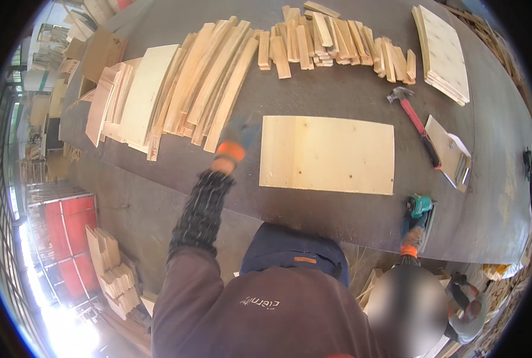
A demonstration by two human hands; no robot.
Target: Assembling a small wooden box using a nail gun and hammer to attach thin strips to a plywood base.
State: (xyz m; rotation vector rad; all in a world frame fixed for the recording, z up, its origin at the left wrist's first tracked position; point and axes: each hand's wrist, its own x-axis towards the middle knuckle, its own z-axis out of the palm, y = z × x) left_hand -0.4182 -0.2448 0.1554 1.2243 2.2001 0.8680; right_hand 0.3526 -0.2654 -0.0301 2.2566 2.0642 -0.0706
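Note:
My left hand (237, 136), gloved with an orange cuff, hovers over the dark table between long wooden strips (197, 83) and a pale plywood panel (328, 156). Motion smears its fingers, so their state is unclear. On the right, near the table's front edge, my right hand (414, 234), also in an orange-cuffed glove, grips a green nail gun (420, 206). The panel lies flat in front of me, apart from both hands. Beyond the nail gun rests a hammer (418, 125) with a red and black handle, beside a small wooden board (445, 148) with metal strips on it.
Short wooden pieces (314, 39) are heaped at the table's far side. Stacked panels stand at the far right (445, 53) and the left (149, 95). Cut wood (114, 274) and a red crate-like object (71, 244) are at the lower left. A blurred patch hides part of the lower right.

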